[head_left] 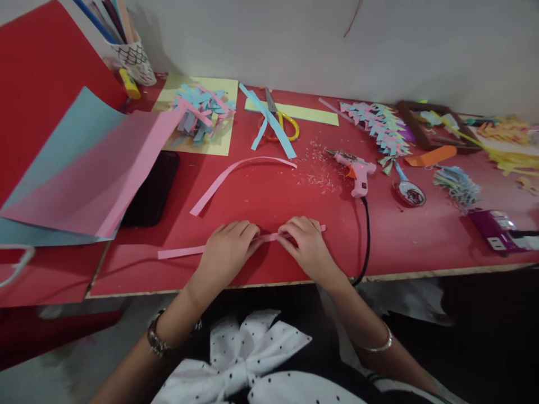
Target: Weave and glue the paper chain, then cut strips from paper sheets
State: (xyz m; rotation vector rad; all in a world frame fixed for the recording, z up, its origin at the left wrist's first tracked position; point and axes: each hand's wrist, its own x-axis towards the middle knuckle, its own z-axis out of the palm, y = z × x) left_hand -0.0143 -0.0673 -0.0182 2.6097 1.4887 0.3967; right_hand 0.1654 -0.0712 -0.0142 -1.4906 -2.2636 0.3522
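Observation:
A narrow pink paper strip (181, 253) lies across the red table near its front edge. Both of my hands are closed on its middle stretch, a short way apart. My left hand (231, 247) pinches it between thumb and fingers, and the strip's long end sticks out to the left. My right hand (304, 242) pinches it farther right, where a short end shows past the fingers. Behind my hands rests a second, curved pink strip (229, 173), which neither hand touches. Blue paper strips (275, 129) lie over yellow-handled scissors (290, 124) farther back.
A pink glue gun (357, 171) lies to the right, its black cord running off the front edge. Cut paper pieces (201, 112) are heaped on a yellow sheet. Pink and blue sheets (96, 168) overlap a black phone-like slab (154, 191) at left. A paper-fringe piece (381, 126) lies back right.

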